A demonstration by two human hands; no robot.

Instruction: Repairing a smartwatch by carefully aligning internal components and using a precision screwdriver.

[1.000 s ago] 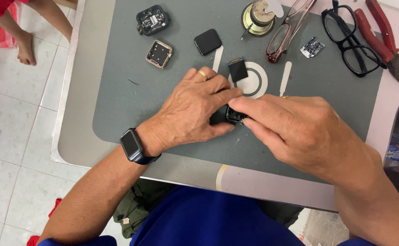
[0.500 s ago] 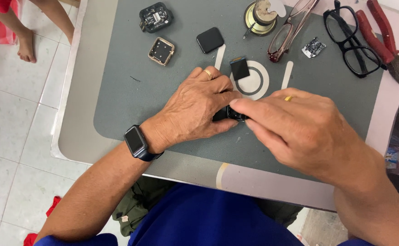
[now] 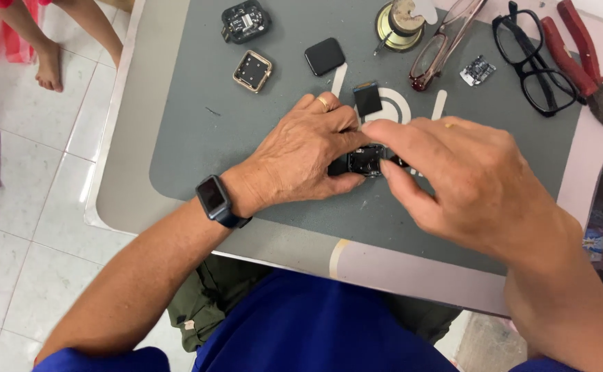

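the left hand [image 3: 301, 162] pinches a small black watch body [image 3: 365, 160] against the grey mat [image 3: 198, 138]; the right hand [image 3: 463, 182] works its edge with closed fingertips. disassembly appears underway; the next move calls for steady, fine prying.

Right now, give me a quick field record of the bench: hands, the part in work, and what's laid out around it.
left hand: steadies small black watch body on grey mat
right hand: fingertips at the watch body's right side
above hands: black square module
far left of mat: gold-rimmed case, black circuit module, black screen
far right: black glasses, red pliers
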